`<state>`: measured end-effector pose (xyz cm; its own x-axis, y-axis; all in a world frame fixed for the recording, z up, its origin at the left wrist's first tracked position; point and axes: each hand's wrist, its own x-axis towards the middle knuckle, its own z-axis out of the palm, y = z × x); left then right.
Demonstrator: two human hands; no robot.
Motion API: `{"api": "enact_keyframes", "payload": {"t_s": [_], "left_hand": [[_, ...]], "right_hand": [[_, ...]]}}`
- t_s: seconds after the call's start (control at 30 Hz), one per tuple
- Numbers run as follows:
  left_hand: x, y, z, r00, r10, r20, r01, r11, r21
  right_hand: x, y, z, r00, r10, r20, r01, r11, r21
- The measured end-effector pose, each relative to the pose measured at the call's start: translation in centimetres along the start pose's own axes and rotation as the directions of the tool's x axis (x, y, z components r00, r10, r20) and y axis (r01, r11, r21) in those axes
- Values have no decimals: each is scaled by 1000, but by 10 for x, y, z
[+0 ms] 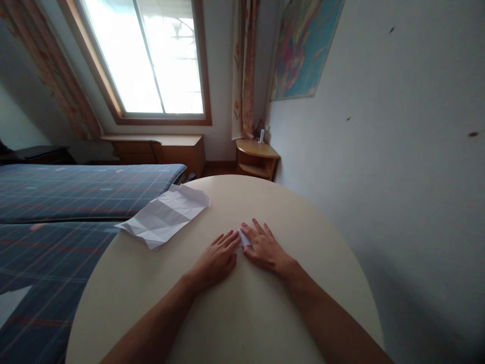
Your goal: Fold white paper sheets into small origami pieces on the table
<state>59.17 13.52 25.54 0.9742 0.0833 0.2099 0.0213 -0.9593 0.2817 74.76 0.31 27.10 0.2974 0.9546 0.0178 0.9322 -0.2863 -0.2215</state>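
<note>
A small folded white paper [244, 238] lies flat on the round cream table [235, 313], partly covered by my hands. My left hand [216, 257] rests on the tabletop with its fingers stretched out, the fingertips at the paper's left edge. From the other side my right hand [264, 246] lies over the paper's right part, fingers spread and palm down. How far the paper reaches under the fingers is hidden. Neither hand is closed around anything.
A large creased white sheet [166, 215] lies at the table's far left edge. Left of the table is a bed with a plaid mattress [76, 192], another white sheet [12, 303] on it. A wall [409, 192] stands to the right; a corner shelf [258, 149] is beyond the table.
</note>
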Motion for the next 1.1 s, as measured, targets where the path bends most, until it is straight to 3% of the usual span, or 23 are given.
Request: {"api": "enact_keyframes", "payload": {"t_s": [0.3, 0.57, 0.8, 1.1], "left_hand": [[1, 0, 1, 999, -44, 23, 43, 999, 31], [0, -2, 4, 997, -75, 21, 73, 996, 57], [0, -4, 5, 987, -151, 54, 145, 984, 104], [-4, -2, 2, 983, -162, 81, 151, 980, 128]], "right_hand": [[5, -4, 4, 995, 96, -30, -96, 995, -20], [-4, -8, 12, 995, 64, -80, -70, 995, -70], [-15, -23, 13, 999, 35, 37, -34, 999, -23], [-18, -21, 2, 957, 258, 130, -253, 966, -54]]}}
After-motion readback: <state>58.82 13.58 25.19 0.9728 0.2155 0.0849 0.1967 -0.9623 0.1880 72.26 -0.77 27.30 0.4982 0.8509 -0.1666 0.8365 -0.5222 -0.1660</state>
